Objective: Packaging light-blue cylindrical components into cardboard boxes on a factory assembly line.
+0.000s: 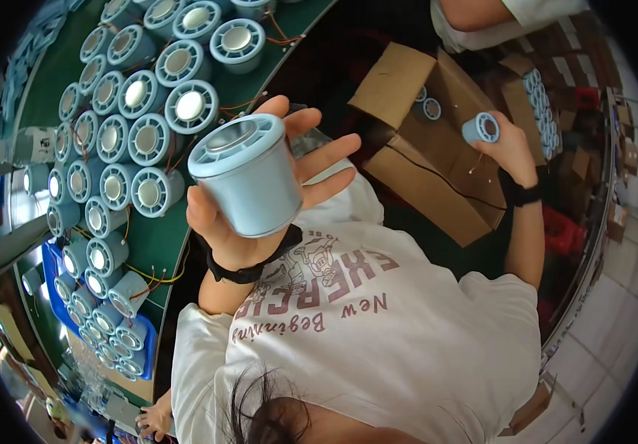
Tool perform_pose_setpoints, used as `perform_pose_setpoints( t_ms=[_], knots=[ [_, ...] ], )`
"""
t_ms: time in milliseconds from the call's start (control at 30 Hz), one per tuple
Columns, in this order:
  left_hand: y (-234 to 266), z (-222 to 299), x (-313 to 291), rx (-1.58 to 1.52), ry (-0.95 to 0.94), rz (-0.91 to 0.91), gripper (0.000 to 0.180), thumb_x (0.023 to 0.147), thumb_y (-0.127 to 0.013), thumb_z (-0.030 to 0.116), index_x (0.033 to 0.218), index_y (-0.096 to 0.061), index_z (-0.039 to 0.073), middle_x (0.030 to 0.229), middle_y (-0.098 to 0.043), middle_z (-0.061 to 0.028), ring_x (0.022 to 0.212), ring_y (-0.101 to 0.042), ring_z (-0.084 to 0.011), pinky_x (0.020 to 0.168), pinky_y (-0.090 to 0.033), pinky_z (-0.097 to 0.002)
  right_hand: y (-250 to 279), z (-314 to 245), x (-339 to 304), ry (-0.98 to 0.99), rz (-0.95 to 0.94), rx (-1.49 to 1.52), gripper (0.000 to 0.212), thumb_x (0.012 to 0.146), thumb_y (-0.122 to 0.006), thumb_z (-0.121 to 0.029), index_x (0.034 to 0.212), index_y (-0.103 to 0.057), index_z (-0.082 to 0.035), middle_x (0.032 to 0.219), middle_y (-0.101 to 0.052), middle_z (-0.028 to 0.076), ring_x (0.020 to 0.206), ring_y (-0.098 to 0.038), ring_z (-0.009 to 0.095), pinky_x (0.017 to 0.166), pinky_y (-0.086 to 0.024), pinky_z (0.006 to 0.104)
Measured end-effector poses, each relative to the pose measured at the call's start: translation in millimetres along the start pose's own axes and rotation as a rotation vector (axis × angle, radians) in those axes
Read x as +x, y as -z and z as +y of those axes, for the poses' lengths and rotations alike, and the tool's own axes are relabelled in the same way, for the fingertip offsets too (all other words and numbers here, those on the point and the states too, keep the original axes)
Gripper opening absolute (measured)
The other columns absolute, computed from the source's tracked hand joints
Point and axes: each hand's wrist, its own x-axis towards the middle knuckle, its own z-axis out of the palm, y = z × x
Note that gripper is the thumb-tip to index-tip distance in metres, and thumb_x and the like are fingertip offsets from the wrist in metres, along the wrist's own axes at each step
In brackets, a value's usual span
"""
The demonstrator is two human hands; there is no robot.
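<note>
My left hand (313,164) is raised close to the camera and holds a light-blue cylindrical housing (249,177) with a slotted top and a silver centre disc; the fingers spread behind it. A black band is on that wrist. My right hand (510,146) reaches out over an open cardboard box (437,177) and grips a second light-blue housing (480,127), its round end facing the camera. Two more housings (427,103) lie inside the box.
Several identical blue housings (149,133), some with red and yellow wires, stand in rows on a green table (158,248) at left. A blue tray (143,354) holds more. Another person's arm (482,16) is at the top right, and a further hand (156,418) shows at the bottom left. Cartons (541,103) stand at right.
</note>
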Motion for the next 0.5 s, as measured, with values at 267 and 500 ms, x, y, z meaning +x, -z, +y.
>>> perform_pose_setpoints(
  t_ms=[267, 500],
  knots=[
    [-8.0, -14.1, 15.5, 0.033, 0.03, 0.146, 0.109, 0.072, -0.071, 0.067, 0.149, -0.027, 0.004, 0.142, -0.043, -0.0194, 0.129, -0.036, -0.0585, 0.1, -0.042, -0.0648, -147.3, 112.8, 68.6, -0.248, -0.048, 0.043, 0.064, 0.067, -0.085, -0.026, 0.117, -0.055, 0.001, 0.112, -0.067, 0.02, 0.106, -0.064, 0.035, 0.091, -0.051, 0.0432],
    [-11.5, -23.5, 23.7, 0.151, -0.026, 0.124, 0.102, 0.08, -0.068, 0.059, 0.15, -0.022, 0.001, 0.145, -0.036, -0.0209, 0.133, -0.037, -0.0489, 0.1, -0.043, -0.0648, -191.1, 105.7, 83.8, -0.419, 0.101, 0.094, 0.066, 0.072, -0.083, -0.029, 0.117, -0.049, 0.005, 0.11, -0.066, 0.024, 0.103, -0.064, 0.039, 0.088, -0.052, 0.0434]
  ],
)
